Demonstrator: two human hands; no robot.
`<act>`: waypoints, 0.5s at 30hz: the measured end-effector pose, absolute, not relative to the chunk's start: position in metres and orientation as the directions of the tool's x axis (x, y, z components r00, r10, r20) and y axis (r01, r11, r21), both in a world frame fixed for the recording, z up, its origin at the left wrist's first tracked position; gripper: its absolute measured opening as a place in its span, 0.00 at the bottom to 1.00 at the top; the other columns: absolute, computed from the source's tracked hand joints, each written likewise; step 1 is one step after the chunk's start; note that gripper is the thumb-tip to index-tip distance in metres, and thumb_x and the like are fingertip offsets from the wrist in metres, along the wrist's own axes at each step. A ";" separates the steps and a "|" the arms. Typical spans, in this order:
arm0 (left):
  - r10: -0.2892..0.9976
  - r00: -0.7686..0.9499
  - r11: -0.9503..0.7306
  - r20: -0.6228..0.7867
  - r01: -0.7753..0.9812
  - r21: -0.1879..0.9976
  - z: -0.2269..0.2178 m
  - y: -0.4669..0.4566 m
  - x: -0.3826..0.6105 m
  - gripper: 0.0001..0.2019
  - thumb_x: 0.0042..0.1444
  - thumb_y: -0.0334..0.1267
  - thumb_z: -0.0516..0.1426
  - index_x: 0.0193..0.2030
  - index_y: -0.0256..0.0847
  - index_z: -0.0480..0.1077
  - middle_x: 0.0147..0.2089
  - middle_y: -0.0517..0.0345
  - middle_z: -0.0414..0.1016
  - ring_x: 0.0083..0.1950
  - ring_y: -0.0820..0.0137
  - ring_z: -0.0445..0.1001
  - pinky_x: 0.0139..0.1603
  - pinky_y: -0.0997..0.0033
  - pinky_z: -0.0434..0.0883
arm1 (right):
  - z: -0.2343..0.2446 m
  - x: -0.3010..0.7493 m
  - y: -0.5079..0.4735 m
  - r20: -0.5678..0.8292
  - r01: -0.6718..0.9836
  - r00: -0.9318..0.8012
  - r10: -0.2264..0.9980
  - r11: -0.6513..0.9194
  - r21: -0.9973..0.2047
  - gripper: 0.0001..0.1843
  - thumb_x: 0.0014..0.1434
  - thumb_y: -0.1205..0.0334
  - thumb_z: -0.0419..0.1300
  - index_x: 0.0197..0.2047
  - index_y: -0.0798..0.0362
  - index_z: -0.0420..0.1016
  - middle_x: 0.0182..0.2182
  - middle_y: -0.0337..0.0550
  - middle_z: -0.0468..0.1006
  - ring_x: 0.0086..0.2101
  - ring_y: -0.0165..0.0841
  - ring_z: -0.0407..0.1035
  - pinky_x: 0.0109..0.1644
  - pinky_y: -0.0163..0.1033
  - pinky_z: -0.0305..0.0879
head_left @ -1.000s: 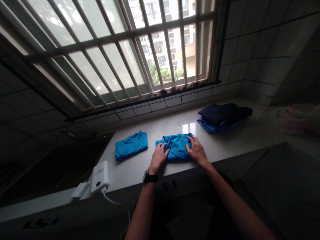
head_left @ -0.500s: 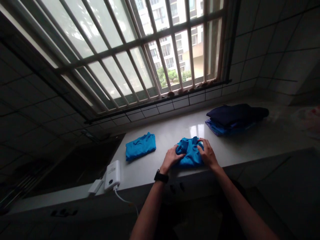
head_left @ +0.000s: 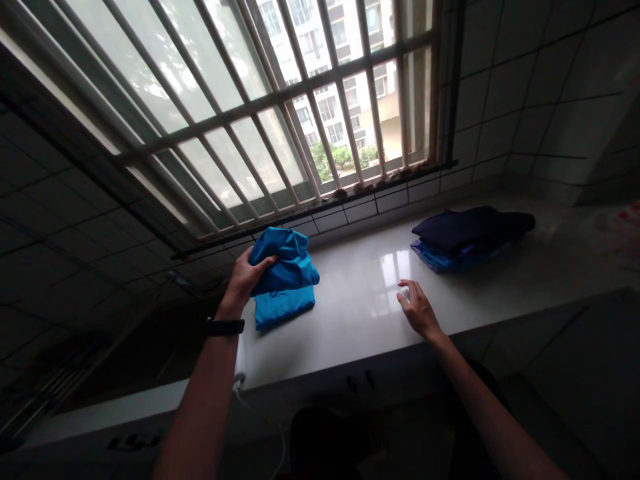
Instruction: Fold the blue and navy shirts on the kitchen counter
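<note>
A folded bright-blue garment (head_left: 287, 260) is in my left hand (head_left: 245, 277), gripped at its left side with the thumb over the front. It is raised above a second folded blue garment (head_left: 285, 308) on the counter and hides that one's back part. My right hand (head_left: 417, 308) is over the counter's front half, well apart from both garments. Its fingers are curled round a small whitish thing (head_left: 406, 293), too small to make out. A dark band circles my left wrist.
A pile of dark navy and blue folded clothes (head_left: 470, 233) lies on the pale counter (head_left: 345, 327) at the back right. A barred window (head_left: 310, 113) is behind. The dark sink (head_left: 145, 340) is at the left, and a white cable (head_left: 245, 400) hangs over the front edge.
My left hand has lifted the blue garment from the counter's front and carried it left, above the other one. My right hand has let go of it and stayed nearly in place.
</note>
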State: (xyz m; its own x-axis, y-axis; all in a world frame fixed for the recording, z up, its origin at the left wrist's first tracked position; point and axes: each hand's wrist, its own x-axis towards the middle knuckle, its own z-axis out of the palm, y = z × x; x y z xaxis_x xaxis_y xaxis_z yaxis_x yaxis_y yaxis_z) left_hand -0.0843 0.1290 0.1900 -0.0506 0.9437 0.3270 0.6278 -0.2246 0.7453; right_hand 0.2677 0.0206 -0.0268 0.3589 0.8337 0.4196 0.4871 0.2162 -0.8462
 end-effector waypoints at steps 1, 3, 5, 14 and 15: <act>0.959 -0.068 -0.164 0.276 0.661 0.732 0.187 0.136 -0.096 0.39 0.42 0.59 0.65 0.57 0.34 0.71 0.52 0.44 0.80 0.51 0.54 0.79 0.51 0.59 0.75 | -0.027 0.268 0.021 0.418 0.487 0.358 0.835 0.215 -0.846 0.13 0.60 0.56 0.50 0.46 0.50 0.67 0.48 0.52 0.75 0.50 0.45 0.71 0.57 0.51 0.67; 0.971 -0.189 0.054 0.146 0.770 0.635 0.173 0.145 -0.113 0.40 0.47 0.60 0.63 0.60 0.31 0.69 0.57 0.35 0.77 0.56 0.48 0.77 0.56 0.52 0.73 | -0.026 0.268 0.021 0.416 0.488 0.354 0.837 0.214 -0.846 0.13 0.61 0.56 0.50 0.47 0.50 0.67 0.48 0.52 0.75 0.50 0.45 0.71 0.57 0.51 0.67; 0.927 -0.357 0.273 0.113 0.850 0.451 0.156 0.149 -0.119 0.42 0.53 0.60 0.59 0.66 0.28 0.64 0.64 0.25 0.69 0.63 0.40 0.71 0.61 0.42 0.68 | -0.026 0.268 0.020 0.417 0.492 0.349 0.839 0.215 -0.844 0.13 0.61 0.56 0.50 0.47 0.50 0.67 0.47 0.52 0.75 0.50 0.45 0.71 0.57 0.51 0.67; 0.976 0.039 -0.067 0.216 0.990 0.124 0.091 0.167 -0.081 0.27 0.66 0.49 0.47 0.67 0.41 0.66 0.72 0.42 0.63 0.73 0.51 0.59 0.73 0.44 0.52 | -0.026 0.270 0.018 0.395 0.493 0.332 0.857 0.199 -0.847 0.13 0.62 0.55 0.51 0.47 0.50 0.67 0.49 0.52 0.75 0.50 0.44 0.71 0.57 0.50 0.67; 0.984 0.006 -0.030 0.178 0.991 0.131 0.079 0.168 -0.079 0.28 0.66 0.50 0.48 0.67 0.40 0.67 0.72 0.41 0.63 0.73 0.49 0.58 0.73 0.40 0.51 | -0.026 0.270 0.018 0.392 0.491 0.332 0.858 0.198 -0.849 0.12 0.62 0.56 0.51 0.47 0.50 0.67 0.49 0.52 0.75 0.50 0.44 0.71 0.57 0.50 0.66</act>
State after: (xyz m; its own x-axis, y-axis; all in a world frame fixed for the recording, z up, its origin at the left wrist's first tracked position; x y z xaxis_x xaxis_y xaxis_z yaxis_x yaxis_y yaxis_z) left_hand -0.0790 0.1681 0.0791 0.0064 0.9840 0.1781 0.9909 -0.0301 0.1308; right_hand 0.2698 0.0178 -0.0257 0.3316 0.8583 0.3916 0.4907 0.1976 -0.8486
